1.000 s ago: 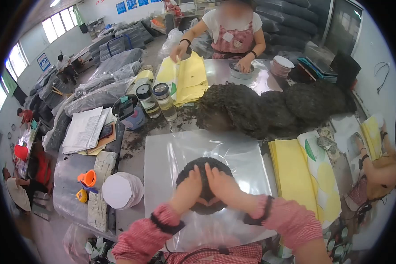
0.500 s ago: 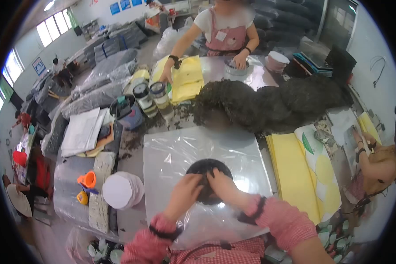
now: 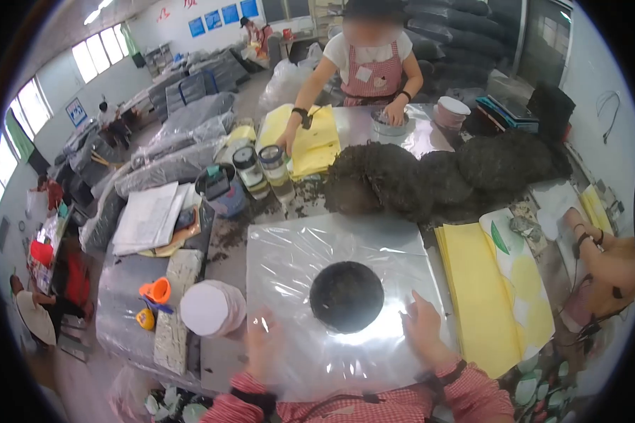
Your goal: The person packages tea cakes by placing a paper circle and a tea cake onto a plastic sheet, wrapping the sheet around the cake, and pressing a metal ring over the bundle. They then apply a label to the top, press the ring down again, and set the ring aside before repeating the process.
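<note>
A round, flat, dark disc [image 3: 346, 297] of what looks like blackish fibrous material lies on the shiny, plastic-covered sheet [image 3: 289, 257] in front of me. My right hand [image 3: 425, 328] is just right of the disc, apart from it, with its fingers stretched out and nothing in them. To the left, near the sheet's edge, my left hand [image 3: 262, 345] is blurred by motion. Its fingers look loosely apart, and I see nothing held in it.
Dark clumped material [image 3: 430, 176] is heaped behind the sheet. Yellow sheets [image 3: 476, 289] lie right; a stack of white round papers [image 3: 210, 309], an orange cup [image 3: 160, 290] and jars [image 3: 275, 169] stand left. A co-worker [image 3: 374, 70] works opposite, another person's arm [image 3: 607, 257] at right.
Both my hands have come off the dark disc and moved apart, left and right, leaving it fully visible on the sheet. The whole view has shifted slightly.
</note>
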The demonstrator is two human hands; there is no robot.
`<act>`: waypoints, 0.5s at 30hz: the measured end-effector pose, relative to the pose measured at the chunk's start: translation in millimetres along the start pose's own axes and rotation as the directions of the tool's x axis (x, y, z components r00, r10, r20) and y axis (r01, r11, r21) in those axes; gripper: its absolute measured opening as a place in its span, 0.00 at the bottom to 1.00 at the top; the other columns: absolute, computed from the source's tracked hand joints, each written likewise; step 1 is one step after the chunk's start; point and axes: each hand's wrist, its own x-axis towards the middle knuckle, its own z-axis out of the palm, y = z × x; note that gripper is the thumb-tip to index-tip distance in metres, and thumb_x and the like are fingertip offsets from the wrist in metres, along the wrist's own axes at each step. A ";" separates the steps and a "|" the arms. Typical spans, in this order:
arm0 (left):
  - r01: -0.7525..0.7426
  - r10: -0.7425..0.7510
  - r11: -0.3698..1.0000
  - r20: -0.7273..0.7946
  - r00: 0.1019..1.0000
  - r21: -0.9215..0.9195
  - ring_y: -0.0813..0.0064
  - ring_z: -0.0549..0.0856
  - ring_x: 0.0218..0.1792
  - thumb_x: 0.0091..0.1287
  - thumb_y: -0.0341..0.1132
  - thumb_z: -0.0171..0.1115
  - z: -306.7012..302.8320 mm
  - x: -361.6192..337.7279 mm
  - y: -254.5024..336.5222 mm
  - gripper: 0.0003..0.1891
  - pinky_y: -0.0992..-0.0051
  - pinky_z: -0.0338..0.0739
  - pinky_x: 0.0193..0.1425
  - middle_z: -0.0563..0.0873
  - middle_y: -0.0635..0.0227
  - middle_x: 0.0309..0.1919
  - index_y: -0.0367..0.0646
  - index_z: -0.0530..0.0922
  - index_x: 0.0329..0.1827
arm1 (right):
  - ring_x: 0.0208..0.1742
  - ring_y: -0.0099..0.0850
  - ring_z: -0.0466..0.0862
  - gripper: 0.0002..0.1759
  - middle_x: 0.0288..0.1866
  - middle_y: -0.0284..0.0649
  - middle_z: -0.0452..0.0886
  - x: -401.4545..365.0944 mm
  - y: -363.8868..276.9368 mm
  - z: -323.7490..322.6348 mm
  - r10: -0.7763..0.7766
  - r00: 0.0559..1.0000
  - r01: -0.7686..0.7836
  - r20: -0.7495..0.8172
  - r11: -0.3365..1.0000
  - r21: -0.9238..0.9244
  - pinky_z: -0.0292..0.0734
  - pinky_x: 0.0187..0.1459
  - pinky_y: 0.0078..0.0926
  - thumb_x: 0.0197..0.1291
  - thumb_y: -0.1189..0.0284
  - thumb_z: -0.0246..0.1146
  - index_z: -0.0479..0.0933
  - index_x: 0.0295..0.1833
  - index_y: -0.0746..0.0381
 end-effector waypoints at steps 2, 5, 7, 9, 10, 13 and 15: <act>-0.557 0.463 0.754 0.320 0.826 0.348 0.46 0.79 0.65 0.59 0.45 0.75 44.7 -2.5 25.4 0.37 0.47 0.69 0.72 0.78 0.44 0.64 0.36 0.72 0.68 | 0.37 0.41 0.83 0.32 0.36 0.40 0.85 -1.3 -0.2 6.2 -0.045 0.998 0.045 -0.042 0.999 0.006 0.79 0.40 0.40 0.55 0.70 0.73 0.75 0.66 0.62; -0.733 0.645 0.628 0.353 0.678 0.260 0.43 0.77 0.68 0.56 0.51 0.77 101.7 -12.6 70.2 0.35 0.43 0.60 0.77 0.78 0.44 0.65 0.37 0.77 0.60 | 0.30 0.40 0.82 0.26 0.32 0.40 0.84 -6.8 -11.6 -10.3 -0.019 0.999 0.019 0.042 1.000 0.007 0.79 0.37 0.39 0.55 0.74 0.72 0.79 0.61 0.61; -0.644 0.459 0.583 0.453 0.764 0.496 0.44 0.77 0.68 0.54 0.52 0.78 114.2 -8.6 89.6 0.31 0.46 0.56 0.79 0.81 0.47 0.64 0.38 0.80 0.51 | 0.23 0.34 0.80 0.14 0.25 0.38 0.82 21.6 -37.3 -54.6 0.071 0.989 -0.088 0.127 0.986 0.140 0.79 0.33 0.32 0.59 0.78 0.66 0.80 0.52 0.61; -0.593 0.432 0.649 0.412 0.803 0.476 0.45 0.78 0.68 0.54 0.52 0.77 118.4 -3.4 82.8 0.28 0.46 0.55 0.80 0.83 0.48 0.61 0.39 0.81 0.48 | 0.23 0.31 0.80 0.10 0.25 0.37 0.81 53.4 -18.7 -86.4 0.152 0.973 -0.102 -0.174 0.958 0.268 0.78 0.32 0.28 0.61 0.77 0.65 0.80 0.49 0.61; -0.534 0.381 0.712 0.389 0.839 0.455 0.45 0.78 0.68 0.55 0.52 0.77 116.3 -8.5 76.3 0.25 0.46 0.54 0.80 0.85 0.49 0.58 0.40 0.81 0.44 | 0.24 0.29 0.80 0.06 0.25 0.35 0.80 54.4 -7.0 -95.4 0.279 0.859 -0.098 -0.430 0.913 0.397 0.77 0.31 0.25 0.63 0.76 0.64 0.79 0.45 0.62; -0.508 0.410 0.733 0.302 0.861 0.452 0.51 0.82 0.63 0.57 0.48 0.75 121.6 -12.6 56.1 0.20 0.48 0.58 0.78 0.88 0.56 0.49 0.42 0.82 0.40 | 0.26 0.25 0.80 0.06 0.28 0.34 0.81 17.8 33.5 -70.4 0.562 0.818 -0.486 0.122 0.562 0.669 0.76 0.30 0.22 0.69 0.71 0.61 0.77 0.40 0.63; -0.456 0.431 0.776 0.161 0.888 0.435 0.56 0.84 0.57 0.57 0.42 0.73 135.5 -10.5 58.1 0.14 0.49 0.62 0.75 0.87 0.62 0.43 0.43 0.81 0.38 | 0.37 0.35 0.84 0.10 0.38 0.40 0.83 -6.2 4.8 -30.8 0.534 0.714 -0.561 0.453 0.049 0.826 0.81 0.42 0.34 0.74 0.67 0.57 0.79 0.48 0.62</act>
